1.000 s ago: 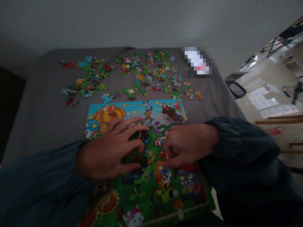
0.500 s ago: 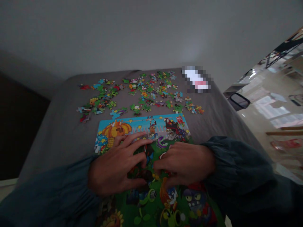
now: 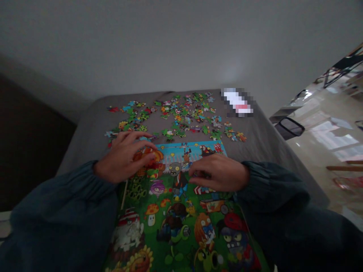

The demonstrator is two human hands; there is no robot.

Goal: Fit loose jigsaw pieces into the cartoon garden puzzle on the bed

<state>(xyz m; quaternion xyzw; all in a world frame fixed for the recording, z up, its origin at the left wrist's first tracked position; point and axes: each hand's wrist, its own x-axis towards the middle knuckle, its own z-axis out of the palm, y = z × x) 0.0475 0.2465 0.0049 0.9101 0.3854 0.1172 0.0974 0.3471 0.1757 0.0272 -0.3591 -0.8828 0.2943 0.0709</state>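
While both hands are resting on the puzzle picture (image 3: 181, 211), loose pieces (image 3: 176, 117) are lying just beyond the left hand (image 3: 124, 156), its grip open; the right hand (image 3: 218, 173) is curling, contents hidden.

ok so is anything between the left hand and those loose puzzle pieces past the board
Nothing visible does. The left hand rests on the far left corner of the puzzle board, and the loose pieces start just beyond its fingertips on the bare grey cloth. The right hand lies on the board, off to the side.

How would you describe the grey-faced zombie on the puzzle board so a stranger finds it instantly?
Start at the big colourful puzzle board on the grey cloth. Look between the left hand and the right hand. The zombie is the only grey head there, right of the orange pumpkin.
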